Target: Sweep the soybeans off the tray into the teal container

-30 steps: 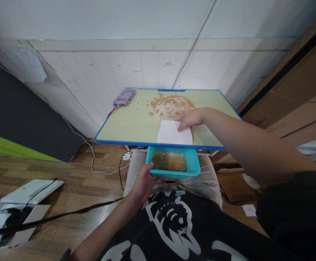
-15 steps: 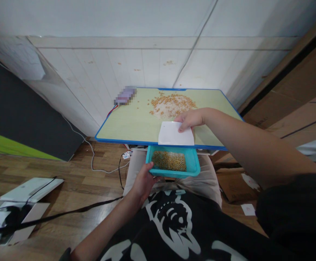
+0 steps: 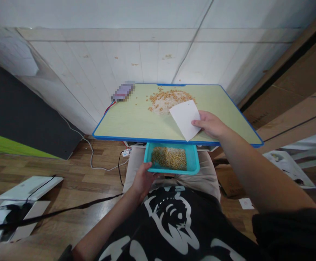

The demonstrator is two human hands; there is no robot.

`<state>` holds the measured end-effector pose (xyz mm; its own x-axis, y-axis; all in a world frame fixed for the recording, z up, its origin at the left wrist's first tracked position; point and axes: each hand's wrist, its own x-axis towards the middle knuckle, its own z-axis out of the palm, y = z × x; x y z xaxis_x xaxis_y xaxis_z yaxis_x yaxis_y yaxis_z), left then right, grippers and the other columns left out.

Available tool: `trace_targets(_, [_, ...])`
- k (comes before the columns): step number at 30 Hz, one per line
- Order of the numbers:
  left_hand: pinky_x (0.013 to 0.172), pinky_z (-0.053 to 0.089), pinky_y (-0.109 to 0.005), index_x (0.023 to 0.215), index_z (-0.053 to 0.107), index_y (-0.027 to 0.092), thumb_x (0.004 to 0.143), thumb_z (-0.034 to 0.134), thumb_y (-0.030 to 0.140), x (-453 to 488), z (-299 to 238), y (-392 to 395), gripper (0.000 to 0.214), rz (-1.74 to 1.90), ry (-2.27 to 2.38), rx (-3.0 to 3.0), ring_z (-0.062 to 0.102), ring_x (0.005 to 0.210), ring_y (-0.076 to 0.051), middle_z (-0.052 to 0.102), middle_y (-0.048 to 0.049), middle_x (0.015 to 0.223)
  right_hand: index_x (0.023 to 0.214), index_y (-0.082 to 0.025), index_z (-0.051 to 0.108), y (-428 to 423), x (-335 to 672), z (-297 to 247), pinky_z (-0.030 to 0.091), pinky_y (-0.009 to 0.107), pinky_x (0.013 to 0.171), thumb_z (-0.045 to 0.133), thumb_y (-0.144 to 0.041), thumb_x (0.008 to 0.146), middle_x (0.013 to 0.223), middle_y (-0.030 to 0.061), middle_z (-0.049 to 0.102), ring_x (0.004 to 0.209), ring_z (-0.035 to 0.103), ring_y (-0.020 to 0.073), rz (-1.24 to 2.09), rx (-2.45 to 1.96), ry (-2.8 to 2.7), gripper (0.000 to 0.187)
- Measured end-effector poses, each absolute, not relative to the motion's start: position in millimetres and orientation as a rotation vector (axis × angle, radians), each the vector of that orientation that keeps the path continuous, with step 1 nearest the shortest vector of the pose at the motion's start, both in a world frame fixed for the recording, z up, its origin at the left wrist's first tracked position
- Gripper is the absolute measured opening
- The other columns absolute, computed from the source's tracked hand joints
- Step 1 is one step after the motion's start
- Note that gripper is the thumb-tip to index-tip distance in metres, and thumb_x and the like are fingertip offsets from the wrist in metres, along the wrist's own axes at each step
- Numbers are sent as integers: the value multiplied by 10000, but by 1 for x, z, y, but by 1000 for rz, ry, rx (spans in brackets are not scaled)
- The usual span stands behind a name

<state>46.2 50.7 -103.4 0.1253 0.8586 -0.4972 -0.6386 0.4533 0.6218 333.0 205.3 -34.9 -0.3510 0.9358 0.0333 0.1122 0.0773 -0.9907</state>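
My left hand [image 3: 143, 178] grips the near left corner of a turquoise plastic tray [image 3: 193, 159], thumb over the rim. Inside the tray lie yellowish soybeans [image 3: 171, 159], with some pale grains near the far side. The tray sits above my lap, under the front edge of the table. Between its thumb and fingers my right hand [image 3: 209, 123] holds a white card [image 3: 184, 117], tilted over the tabletop. Just beyond the card, a heap of orange-yellow kernels and white rice-like grains [image 3: 168, 101] is spread on the table; the card hides its near right part.
The pale green table [image 3: 125, 123] has a blue edge and stands against a white wall. A blurred-out object with a red cord [image 3: 123, 92] rests at its back left. Cardboard boxes [image 3: 290, 98] lean on the right. A cable [image 3: 92, 152] runs over the floor on the left.
My right hand has moved right and lifted the card from the table's front edge, turning it so it points at the heap. The tray holds more beans near its middle. My left hand keeps its grip.
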Motion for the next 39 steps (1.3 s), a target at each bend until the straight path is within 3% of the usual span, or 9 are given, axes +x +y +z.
trace_targets(8, [963,564,-448,1277,653,191,677,776,320,52,-113,41,626,1048,930,401,688,1190,-346,790,-109,1130,1399,-250,540,179,350,-38,624,412,691,582,-559,887,1184,113,738,978,712,311,879,-1489,-1380,600])
trace_targets(12, [988,567,-467,1384,613,202,729,750,379,50,-110,38,691,1077,929,333,684,1220,-351,793,-110,1173,1444,-312,473,189,350,-41,632,428,713,514,-559,882,1290,106,695,1053,695,313,770,-1450,-1210,616])
trace_targets(15, [1014,557,-482,1402,608,214,771,726,385,51,-112,38,665,1133,949,335,684,1228,-346,774,-110,1250,1467,-303,446,192,347,-42,634,425,738,481,-450,856,1342,112,668,1076,693,300,746,-1377,-1117,629])
trace_targets(19, [1008,561,-503,1389,622,216,793,721,415,55,-121,39,637,1145,948,326,682,1236,-360,760,-121,1286,1459,-317,434,189,343,-42,637,439,794,506,-298,745,1374,91,654,1117,690,284,771,-1264,-1015,718])
trace_targets(27, [859,610,-387,1384,617,215,848,718,373,62,-116,42,568,1133,954,320,723,1150,-301,784,-99,1213,1334,-316,527,192,341,-44,669,407,707,505,-331,717,1284,72,693,1128,694,277,651,-1207,-943,617])
trace_targets(31, [819,616,-370,1325,638,226,896,660,342,67,-100,45,445,1099,943,322,753,1055,-272,794,-85,1179,1304,-302,544,194,340,-46,679,424,738,510,-317,705,1296,75,691,1143,694,277,684,-1186,-865,600])
trace_targets(39, [895,613,-488,1400,580,202,909,585,376,74,-82,48,521,1082,1012,356,728,1149,-344,789,-125,1186,1233,-276,534,197,339,-45,694,385,737,541,-365,788,1313,78,687,1158,695,260,717,-1245,-921,454])
